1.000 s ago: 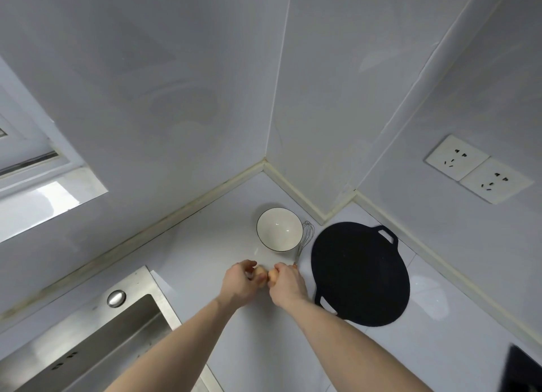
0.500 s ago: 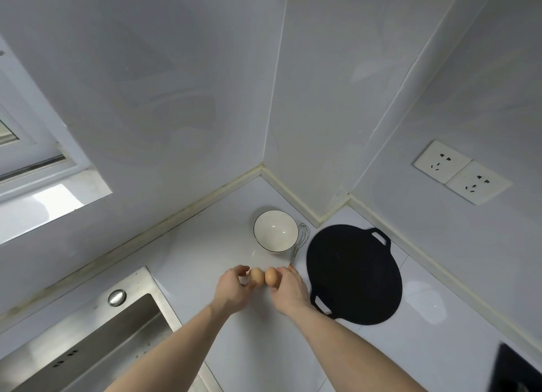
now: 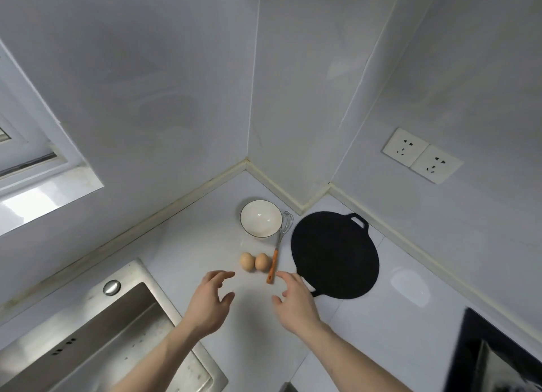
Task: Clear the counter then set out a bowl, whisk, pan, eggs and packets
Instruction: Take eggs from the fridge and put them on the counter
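Observation:
Two brown eggs, the left egg and the right egg, lie side by side on the white counter. Behind them sits a white bowl with a dark rim. A wire whisk with an orange handle lies to the right of the eggs. Further right rests a flat black pan with two loop handles. My left hand hovers just in front of the eggs, fingers apart, holding nothing. My right hand is likewise open, its fingertips near the whisk handle's end. No packets are in view.
A steel sink with a round plug fitting occupies the lower left. A black appliance shows at the lower right corner. Two wall sockets sit on the right wall. A window sill is at left. Walls meet just behind the bowl.
Both hands have let go of the eggs and drawn back toward me with fingers spread. The two eggs now rest on the counter between bowl and hands.

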{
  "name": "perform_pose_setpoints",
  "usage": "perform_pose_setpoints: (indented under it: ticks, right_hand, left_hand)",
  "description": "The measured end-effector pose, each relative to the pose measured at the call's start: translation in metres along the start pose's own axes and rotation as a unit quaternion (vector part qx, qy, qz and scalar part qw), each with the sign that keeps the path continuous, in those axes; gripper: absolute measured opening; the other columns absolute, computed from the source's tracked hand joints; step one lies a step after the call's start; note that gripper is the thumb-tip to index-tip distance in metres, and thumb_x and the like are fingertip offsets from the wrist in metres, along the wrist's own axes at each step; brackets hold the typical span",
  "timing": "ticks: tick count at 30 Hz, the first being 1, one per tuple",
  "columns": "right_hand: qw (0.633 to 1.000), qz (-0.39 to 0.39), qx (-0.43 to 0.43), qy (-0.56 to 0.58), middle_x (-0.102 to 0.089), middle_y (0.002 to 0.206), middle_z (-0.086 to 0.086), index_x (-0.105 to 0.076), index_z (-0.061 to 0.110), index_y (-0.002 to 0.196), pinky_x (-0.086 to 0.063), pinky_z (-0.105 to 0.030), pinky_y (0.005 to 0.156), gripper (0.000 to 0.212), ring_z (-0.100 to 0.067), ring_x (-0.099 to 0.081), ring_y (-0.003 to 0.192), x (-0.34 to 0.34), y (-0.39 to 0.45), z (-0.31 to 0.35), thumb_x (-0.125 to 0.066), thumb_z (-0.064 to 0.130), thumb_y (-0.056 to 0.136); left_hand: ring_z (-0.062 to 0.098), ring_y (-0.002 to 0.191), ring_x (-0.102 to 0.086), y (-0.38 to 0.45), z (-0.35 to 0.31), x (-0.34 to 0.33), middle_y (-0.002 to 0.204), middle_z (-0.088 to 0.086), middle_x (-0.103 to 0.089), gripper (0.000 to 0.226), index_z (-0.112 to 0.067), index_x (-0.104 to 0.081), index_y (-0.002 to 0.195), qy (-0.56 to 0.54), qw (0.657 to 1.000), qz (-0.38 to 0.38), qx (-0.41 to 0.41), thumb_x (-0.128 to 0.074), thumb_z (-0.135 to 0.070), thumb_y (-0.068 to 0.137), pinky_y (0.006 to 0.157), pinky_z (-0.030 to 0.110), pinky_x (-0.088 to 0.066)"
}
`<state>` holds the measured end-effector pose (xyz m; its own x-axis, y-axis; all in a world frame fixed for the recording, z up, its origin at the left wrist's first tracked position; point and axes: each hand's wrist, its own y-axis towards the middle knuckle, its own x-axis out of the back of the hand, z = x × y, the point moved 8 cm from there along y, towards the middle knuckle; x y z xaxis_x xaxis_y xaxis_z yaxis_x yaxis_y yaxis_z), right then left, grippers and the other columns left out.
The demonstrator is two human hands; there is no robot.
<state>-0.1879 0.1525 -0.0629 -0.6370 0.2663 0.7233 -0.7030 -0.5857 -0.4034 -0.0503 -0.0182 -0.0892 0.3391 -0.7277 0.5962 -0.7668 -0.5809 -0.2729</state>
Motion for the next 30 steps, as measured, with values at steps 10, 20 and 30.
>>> perform_pose_setpoints:
  ticks: [10, 20, 30]
  right_hand:
    - [0.997, -0.013, 0.001, 0.070, -0.037, 0.150, 0.017, -0.039, 0.036, 0.149, -0.043, -0.033, 0.112, 0.058, -0.008, -0.044, 0.136, 0.019, -0.081, -0.029, -0.061, 0.025, 0.096]
    - [0.988, -0.112, 0.002, 0.103, -0.039, 0.151, 0.016, -0.039, 0.035, 0.149, -0.038, -0.027, 0.114, 0.058, -0.007, -0.044, 0.135, 0.085, -0.227, -0.090, -0.061, 0.029, 0.095]
    - [0.971, -0.192, -0.028, 0.143, -0.041, 0.149, 0.018, -0.040, 0.037, 0.149, -0.037, -0.024, 0.112, 0.060, -0.006, -0.045, 0.133, 0.114, -0.422, -0.199, -0.063, 0.032, 0.093]
  left_hand:
    - [0.016, 0.121, -0.055, -0.054, -0.041, -0.010, 0.139, -0.008, -0.048, 0.040, -0.030, -0.059, 0.133, 0.053, 0.997, 0.030, -0.056, -0.064, -0.024, 0.094, 0.104, 0.034, -0.047]
    - [0.017, 0.125, -0.052, -0.143, -0.140, -0.062, 0.143, -0.011, -0.045, 0.037, -0.029, -0.058, 0.134, 0.124, 0.978, 0.063, -0.158, -0.060, -0.025, 0.097, 0.106, 0.032, -0.045]
    - [0.011, 0.122, -0.053, -0.292, -0.231, -0.171, 0.143, -0.015, -0.045, 0.036, -0.033, -0.061, 0.131, 0.140, 0.947, 0.113, -0.265, -0.060, -0.024, 0.096, 0.105, 0.028, -0.044]
